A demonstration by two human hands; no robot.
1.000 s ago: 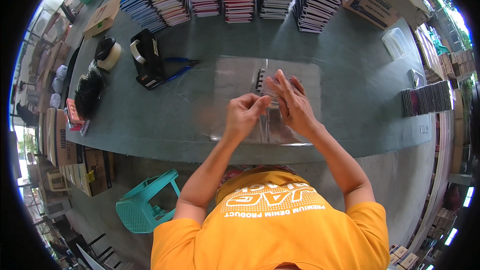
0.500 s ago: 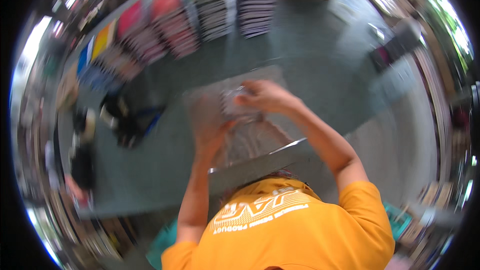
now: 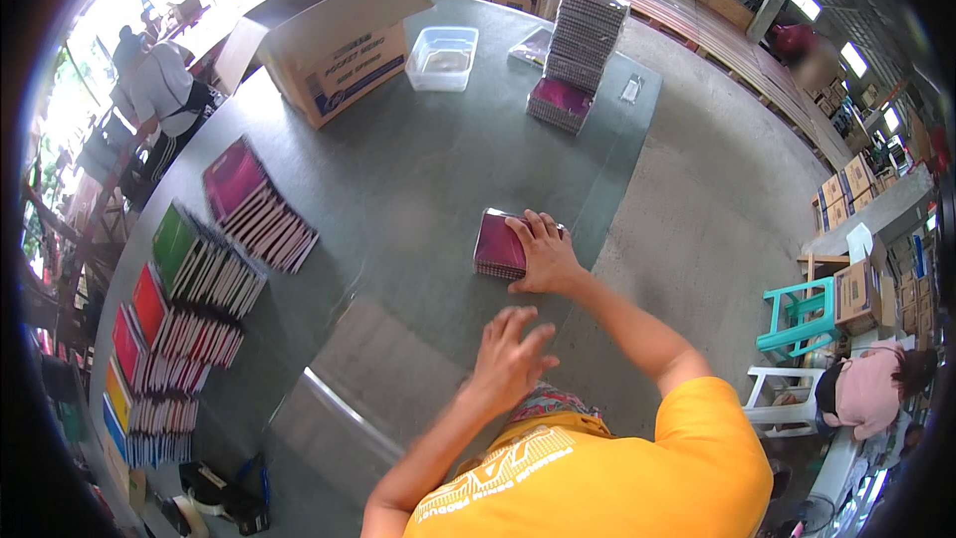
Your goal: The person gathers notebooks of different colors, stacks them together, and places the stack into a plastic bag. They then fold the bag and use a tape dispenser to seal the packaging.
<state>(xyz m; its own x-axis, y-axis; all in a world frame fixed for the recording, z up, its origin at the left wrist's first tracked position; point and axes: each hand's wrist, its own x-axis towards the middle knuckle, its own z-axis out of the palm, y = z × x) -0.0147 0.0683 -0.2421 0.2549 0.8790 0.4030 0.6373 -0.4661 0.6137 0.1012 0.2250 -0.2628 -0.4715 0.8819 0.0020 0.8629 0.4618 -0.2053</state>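
The right hand [image 3: 546, 257] lies over the right side of a short stack of small purple notebooks [image 3: 498, 237], its fingers spread across the top cover and its thumb by the near edge; whether they grip, I cannot tell. The left hand [image 3: 510, 357] hangs nearer the body, fingers parted and loosely curled, with nothing seen in them. The purple stack sits on the grey-green surface [image 3: 398, 189], near its right edge. The step in hand looks like taking hold of that stack; the next move seems to call for the right thumb and fingers to close on opposite sides, keeping the notebooks square. Left of the left hand lies clear plastic sheeting [image 3: 383, 364]. Farther out stand a taller notebook stack [image 3: 583, 40], a clear tub [image 3: 441, 58], an open carton [image 3: 349, 75] and, at left, a row of coloured notebook piles [image 3: 177, 244].
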